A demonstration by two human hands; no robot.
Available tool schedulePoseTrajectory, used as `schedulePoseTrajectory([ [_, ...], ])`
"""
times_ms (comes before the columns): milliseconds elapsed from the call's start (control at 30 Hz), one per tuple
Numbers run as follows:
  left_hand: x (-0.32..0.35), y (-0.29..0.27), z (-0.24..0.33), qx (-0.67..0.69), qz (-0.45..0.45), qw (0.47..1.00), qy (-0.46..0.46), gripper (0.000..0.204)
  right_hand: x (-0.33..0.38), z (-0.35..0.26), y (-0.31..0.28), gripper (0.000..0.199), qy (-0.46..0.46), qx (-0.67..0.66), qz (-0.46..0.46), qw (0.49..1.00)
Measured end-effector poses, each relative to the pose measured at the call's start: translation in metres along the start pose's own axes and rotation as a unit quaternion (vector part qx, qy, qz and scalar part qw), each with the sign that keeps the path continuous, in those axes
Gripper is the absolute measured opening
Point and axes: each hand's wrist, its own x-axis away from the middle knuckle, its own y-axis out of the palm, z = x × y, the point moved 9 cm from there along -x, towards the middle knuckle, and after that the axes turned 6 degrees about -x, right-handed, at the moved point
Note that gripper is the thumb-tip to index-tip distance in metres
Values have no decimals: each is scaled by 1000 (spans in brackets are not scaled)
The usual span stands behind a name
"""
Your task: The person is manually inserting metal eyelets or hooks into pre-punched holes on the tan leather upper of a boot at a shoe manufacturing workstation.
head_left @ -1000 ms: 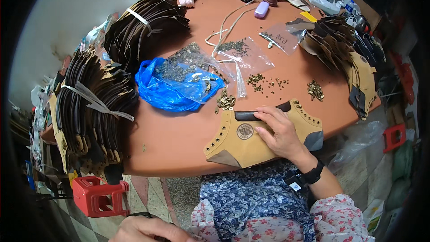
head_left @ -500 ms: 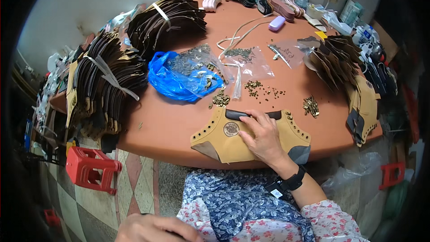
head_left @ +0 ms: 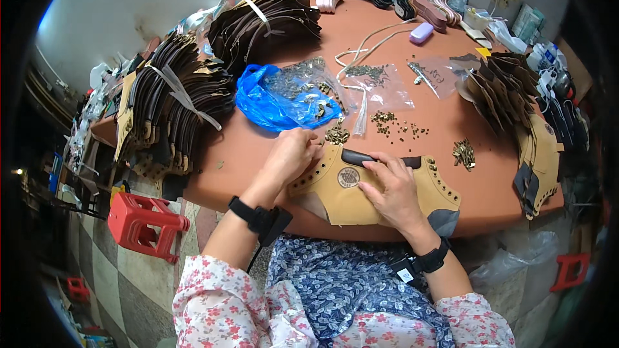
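Note:
A tan leather boot upper (head_left: pixel 354 209) lies at the table's near edge, with a dark padded collar, a round stamped emblem, grey corner patches and eyelets down both sides. My right hand (head_left: pixel 393 193) holds it down, thumb on the tan leather and fingers over the collar. Brass lace hooks line its right flap. At the left flap, my left hand (head_left: pixel 293 154) is closed, fingers curled beside the eyelets; whatever they pinch is hidden. Just beyond it sits a small pile of brass lace hooks (head_left: pixel 336 133). Another pile of hooks (head_left: pixel 463 153) lies to the right.
Loose brass eyelets (head_left: pixel 387 122) lie behind the upper. A blue plastic bag (head_left: pixel 258 103) and clear bags of metal parts (head_left: pixel 380 84) lie farther back. Tied stacks of dark uppers (head_left: pixel 174 103) stand left; tan uppers (head_left: pixel 535 148) hang at the right edge. A red stool (head_left: pixel 138 225) stands below.
My left hand has risen from the lower edge to the upper's left flap and the nearby hooks. My right hand stays on the upper. The whole view has shifted slightly.

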Motion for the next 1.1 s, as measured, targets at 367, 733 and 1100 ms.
schedulePoseTrajectory([
  [367,-22,25,-22,39,9,999,12,10,3,1,0,39,21,10,-31,999],
  [733,19,9,-7,204,-25,977,-53,7,10,13,-1,40,55,-24,-36,998],
  [1100,21,9,10,193,-19,979,58,15,13,6,-6,36,24,-5,-7,1000],
])
